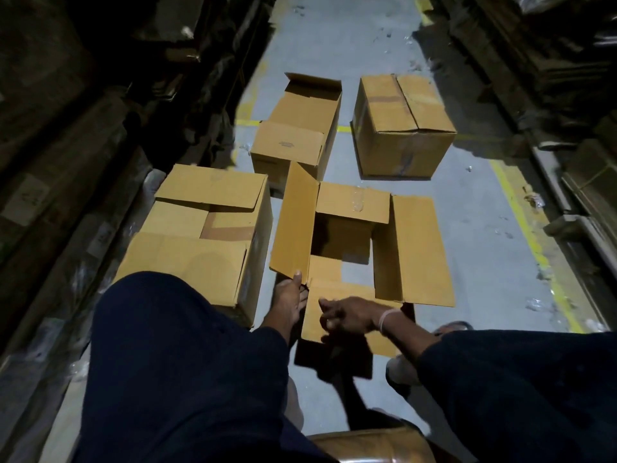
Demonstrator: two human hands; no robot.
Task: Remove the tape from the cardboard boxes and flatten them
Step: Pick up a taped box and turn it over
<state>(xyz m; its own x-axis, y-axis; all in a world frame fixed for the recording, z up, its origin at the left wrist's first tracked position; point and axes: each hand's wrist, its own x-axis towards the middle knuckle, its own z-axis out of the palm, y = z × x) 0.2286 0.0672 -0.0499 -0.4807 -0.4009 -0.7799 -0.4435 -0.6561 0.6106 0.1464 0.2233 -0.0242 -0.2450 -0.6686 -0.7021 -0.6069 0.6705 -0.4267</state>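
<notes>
An open cardboard box [414,248] stands on the floor right in front of me, all flaps spread and the floor visible through its bottom. My left hand [289,300] holds the near corner of its upright left flap, fingers straight along the edge. My right hand [347,315] hovers over the near flap with fingers loosely curled; I cannot see anything in it. Three more boxes stand around: a large one [207,228] at left with flaps loosely folded, one [297,135] behind with an open flap, and a closed taped one [400,128] at back right.
I sit between dark stacks of flattened cardboard [83,111] on the left and more stacks [551,78] on the right. The grey floor [484,212] carries yellow lines and bits of clear tape. My knees fill the lower frame.
</notes>
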